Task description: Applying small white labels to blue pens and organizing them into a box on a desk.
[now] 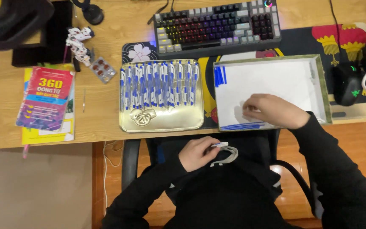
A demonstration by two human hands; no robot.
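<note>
Far left on the wooden desk [102,114] a red-and-blue book [45,103] lies on a yellow one, with a small white robot figure [79,44] and a blister pack of brown pills [103,69] just beyond it. Moving right: a gold metal tray [162,123] sits at the near edge, filled with a neat row of blue-and-white pens [159,85], all lying lengthwise, near to far.

Down below the desk edge, over the lap, the left hand [199,152] is curled, fingers pressed together, pinching a single white pen [220,144] whose tip pokes out to the right (it sits right above a white hoodie cord).

Right of the tray is a shallow white-lined box [276,76]. A few blue pen caps [220,76] stand in its far-left corner, and more blue pieces [242,126] lie along its near wall. The right hand [272,110] is inside the box, palm down, fingers loosely bent and touching the box floor near the blue pieces; whether it grips anything, I cannot tell.

Behind all this: a backlit keyboard [217,25], and far right a black mouse [347,82] on the mat.
</note>
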